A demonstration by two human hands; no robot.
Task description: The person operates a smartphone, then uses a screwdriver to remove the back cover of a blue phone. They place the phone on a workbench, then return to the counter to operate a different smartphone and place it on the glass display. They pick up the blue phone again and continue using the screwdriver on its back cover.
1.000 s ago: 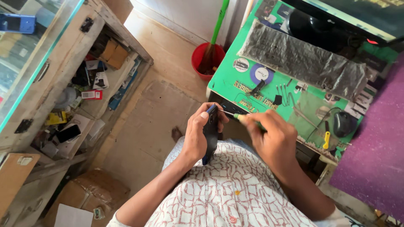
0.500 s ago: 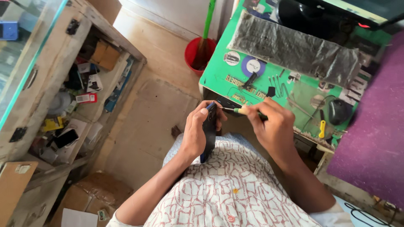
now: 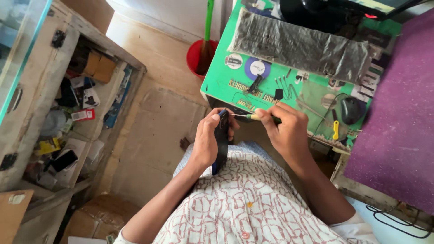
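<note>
Here the left hand (image 3: 207, 142) wraps around a dark, slim mobile phone with a blue edge (image 3: 221, 140), held upright on its edge over the lap, just in front of the green worktop (image 3: 226, 74). The left fingers are curled closed on the phone's body, thumb near its top end. The right hand (image 3: 285, 131) pinches a thin screwdriver with a yellow-green handle (image 3: 250, 116) between thumb and forefingers; the right fingers are narrowed tight on the handle, and the metal tip points left, meeting the phone's top corner.

Both forearms rest over a white shirt with a reddish line pattern (image 3: 239, 203). On the green worktop lie a long grey crinkled plastic-wrapped keyboard (image 3: 300, 45), a black computer mouse (image 3: 351, 110), a small yellow tool (image 3: 336, 130) and scattered small black parts. A purple glittery sheet (image 3: 398, 113) covers the right side. A red bucket with a green handle standing in it (image 3: 199, 54) sits on the floor beside the worktop. To the left stands a worn wooden shelf unit (image 3: 77, 104) crowded with small boxes and phones.
</note>
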